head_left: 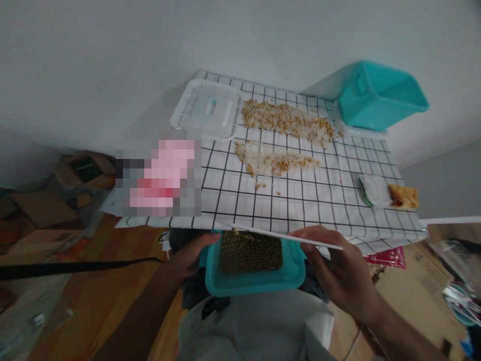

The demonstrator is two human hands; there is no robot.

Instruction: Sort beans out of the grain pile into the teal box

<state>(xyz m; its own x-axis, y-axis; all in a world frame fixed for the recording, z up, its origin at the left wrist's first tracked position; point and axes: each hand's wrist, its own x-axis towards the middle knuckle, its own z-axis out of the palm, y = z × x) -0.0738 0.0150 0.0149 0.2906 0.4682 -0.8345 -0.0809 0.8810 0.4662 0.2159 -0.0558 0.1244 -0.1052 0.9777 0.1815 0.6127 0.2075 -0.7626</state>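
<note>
A teal plastic container with small greenish-brown beans inside is held at the table's front edge, above my lap. My left hand grips its left rim, the thumb over the edge. My right hand pinches a thin white strip that lies across the container's far side; its exact kind cannot be made out. Beyond, on the checked cloth, are two spread patches of yellow beans mixed with whitish grains: a longer back patch and a smaller front patch.
A white translucent lid lies at the back left. A tall teal bin stands at the back right by the wall. A white packet and a crumpled orange wrapper sit near the right edge. Cardboard boxes crowd the floor at left.
</note>
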